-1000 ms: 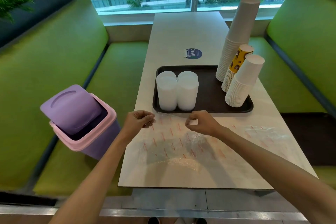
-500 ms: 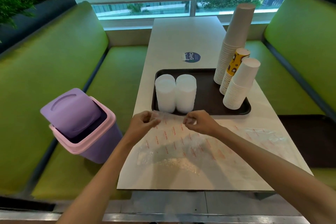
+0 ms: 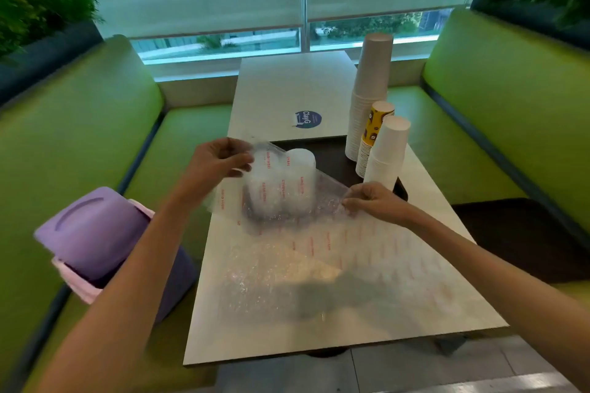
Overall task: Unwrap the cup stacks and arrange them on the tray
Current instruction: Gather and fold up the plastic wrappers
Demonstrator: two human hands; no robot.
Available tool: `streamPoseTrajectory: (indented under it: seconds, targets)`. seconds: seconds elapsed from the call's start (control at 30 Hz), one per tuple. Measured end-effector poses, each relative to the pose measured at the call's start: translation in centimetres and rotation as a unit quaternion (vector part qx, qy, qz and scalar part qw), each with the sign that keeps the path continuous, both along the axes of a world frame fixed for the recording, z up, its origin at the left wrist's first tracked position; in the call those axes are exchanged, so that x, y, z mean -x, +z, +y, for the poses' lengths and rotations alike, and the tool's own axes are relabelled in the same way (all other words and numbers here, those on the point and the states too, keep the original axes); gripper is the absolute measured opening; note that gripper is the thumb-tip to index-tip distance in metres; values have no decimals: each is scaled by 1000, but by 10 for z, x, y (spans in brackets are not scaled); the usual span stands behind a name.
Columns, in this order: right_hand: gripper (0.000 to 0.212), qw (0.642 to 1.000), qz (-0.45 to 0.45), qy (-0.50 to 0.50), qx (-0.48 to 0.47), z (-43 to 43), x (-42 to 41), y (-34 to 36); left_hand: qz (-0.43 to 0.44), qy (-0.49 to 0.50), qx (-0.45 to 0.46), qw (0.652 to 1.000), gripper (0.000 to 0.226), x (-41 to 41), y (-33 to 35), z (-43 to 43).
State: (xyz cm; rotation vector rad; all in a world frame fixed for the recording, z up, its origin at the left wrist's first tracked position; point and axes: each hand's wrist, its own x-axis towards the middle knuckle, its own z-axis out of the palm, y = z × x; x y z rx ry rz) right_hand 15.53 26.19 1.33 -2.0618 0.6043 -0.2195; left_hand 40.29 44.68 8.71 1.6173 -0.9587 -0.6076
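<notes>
Over table (image 3: 287,86), wrapper (image 3: 287,201) (clear) stretches between fingers (image 3: 242,159).

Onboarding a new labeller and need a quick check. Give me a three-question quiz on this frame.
1. True or false: the left hand and right hand both pinch the clear wrapper.
2. How many paper cup stacks stand at the right end of the tray?
3. The purple bin sits: A on the tray; B on the left bench; C on the right bench.
Key: 1 true; 2 three; 3 B.
</notes>
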Motion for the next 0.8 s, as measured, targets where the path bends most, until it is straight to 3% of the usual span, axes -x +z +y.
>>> streamPoseTrajectory:
  seconds: [0.23,0.4,0.5,0.6,0.8]
  targets:
    - [15,986,-160,-31,-33,-12,12,73,130,90,105,982,5,-2,22,-15]
    - [20,959,-261,-67,-89,-14,8,111,183,38,46,981,26,55,16,-28]
    - [19,942,-302,-92,-117,-12,3,124,186,-24,9,982,26,90,15,-33]
    - [18,936,-306,-128,-116,-11,-2,129,151,-49,36,987,19,109,20,-40]
    - [17,922,-305,-154,-181,-9,-4,142,86,-5,124,989,10,111,44,-53]
